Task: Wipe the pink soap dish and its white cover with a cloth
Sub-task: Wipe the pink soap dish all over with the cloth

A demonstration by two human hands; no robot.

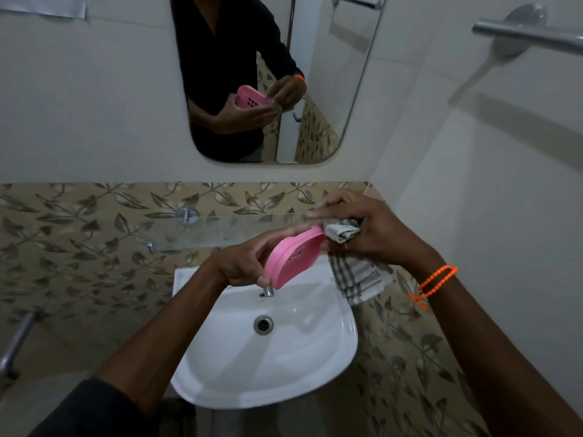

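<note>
**Soap dish mid-wipe, cover nowhere in sight**

Bathroom corner, pale wall tiles above a band of leaf-patterned beige tiles, with a white ceramic basin [268, 367] fixed below a rounded mirror [271, 77] and a clear glass shelf [202, 228] between them.

Held over the basin: the pink oval plastic soap dish [293, 258], tilted on edge, drain slots facing the camera. Left hand [243, 266] closed around its lower end, thumb near the rim, fingers curled behind. Right hand [372, 228] closed on a bunched grey-and-white checked cloth [353, 272], a wad of it pressed to the upper tip of the dish, the loose tail hanging down beside the basin's right edge. Orange bead bracelet [437, 283] on the right wrist.

Judged progress: somewhere in the first half. Cloth touching only one end of the dish, so wiping of the pink part under way but not shown as finished; cannot tell how clean the surface is in this dim light. White cover not visible anywhere, neither on the shelf, in the basin, nor in the mirror's reflection. Probably left to do: the remainder of the dish, then the whole cover.
</note>
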